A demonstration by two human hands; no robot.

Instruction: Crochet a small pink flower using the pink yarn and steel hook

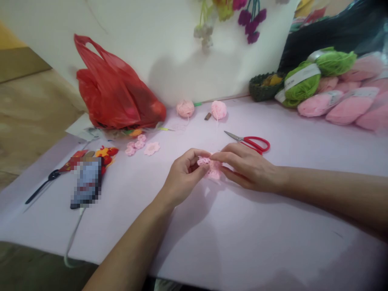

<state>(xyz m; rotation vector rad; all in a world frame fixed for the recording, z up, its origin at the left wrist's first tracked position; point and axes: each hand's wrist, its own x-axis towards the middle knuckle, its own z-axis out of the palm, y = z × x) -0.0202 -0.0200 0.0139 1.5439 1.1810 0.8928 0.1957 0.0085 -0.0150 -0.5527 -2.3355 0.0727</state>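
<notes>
pink crocheted flower point(210, 167) is pinched over the middle of a lilac tabletop point(273, 230), with the left hand point(183, 178) and right hand point(248, 167) closed on it from either side, fingertips together on the stitches. just beyond the right hand lie red-handled scissors point(247, 141), blades pointing left. farther back sit two balls of pink yarn point(218, 110), and nearer the left are small pink crocheted flowers point(135, 144) beside a red plastic bag point(112, 91). a black crochet hook point(42, 186) lies at the far left, while pink skeins point(348, 107) and green skeins point(303, 83) are heaped at the back right.
</notes>
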